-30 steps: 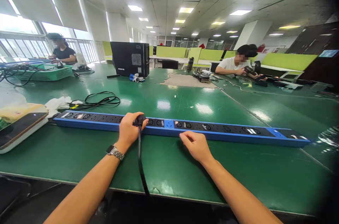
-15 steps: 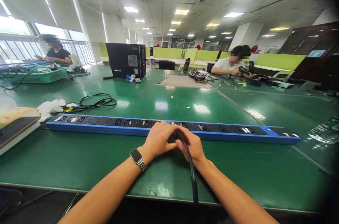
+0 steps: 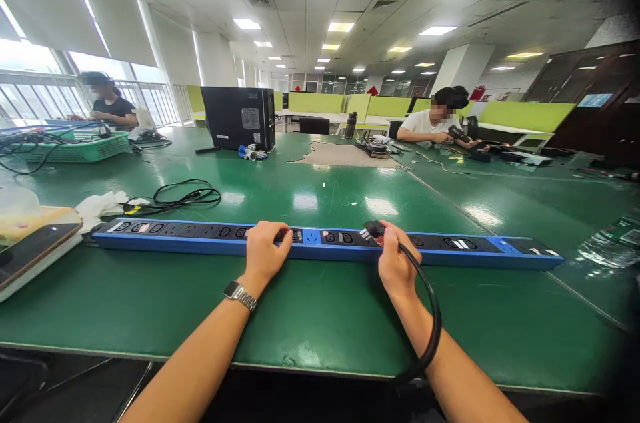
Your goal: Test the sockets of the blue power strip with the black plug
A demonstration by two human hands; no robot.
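A long blue power strip (image 3: 313, 251) with a black socket face lies crosswise on the green table. My left hand (image 3: 265, 251), a watch (image 3: 241, 294) on its wrist, is closed over the strip left of its middle; its far fingers are partly hidden. Farther right, my right hand (image 3: 400, 261) pinches a black power plug (image 3: 375, 230) just above the sockets, its metal pins pointing left and apart from the strip. From the plug a thick black cable (image 3: 434, 309) loops down past my right forearm and over the table's front edge.
Behind the strip lies a coiled black cable (image 3: 187, 193). A phone (image 3: 35, 246) sits at left, a plastic bottle (image 3: 613, 243) at right. Farther back are a green basket (image 3: 100, 146), a black computer case (image 3: 235, 119) and two people, one each side.
My hands have moved apart: the left slid left along the strip, the right went right with the plug. The plug's pins now show, and the cable bends out to the right.
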